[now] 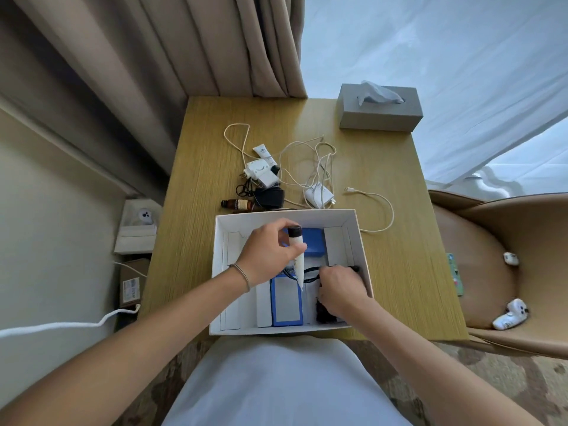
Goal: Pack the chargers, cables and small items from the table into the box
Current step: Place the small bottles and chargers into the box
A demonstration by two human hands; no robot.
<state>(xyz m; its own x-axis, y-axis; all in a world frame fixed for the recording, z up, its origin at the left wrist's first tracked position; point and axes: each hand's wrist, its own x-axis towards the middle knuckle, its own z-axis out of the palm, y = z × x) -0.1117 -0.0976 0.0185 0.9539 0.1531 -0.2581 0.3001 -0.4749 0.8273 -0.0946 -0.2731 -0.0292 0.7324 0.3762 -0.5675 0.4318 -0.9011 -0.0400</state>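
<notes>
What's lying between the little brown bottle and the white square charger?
In the head view, a black charger lies between the small brown glass bottle and the white square charger.

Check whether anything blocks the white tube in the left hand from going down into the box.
Nothing visible does. The left hand holds the white tube directly over the open white box; black cable and blue packs lie beneath.

Both hands reach forward, left hand (270, 253) pinching, right hand (341, 287) curled.

head-worn view, looking steeply down, close over table (196, 186)
</notes>
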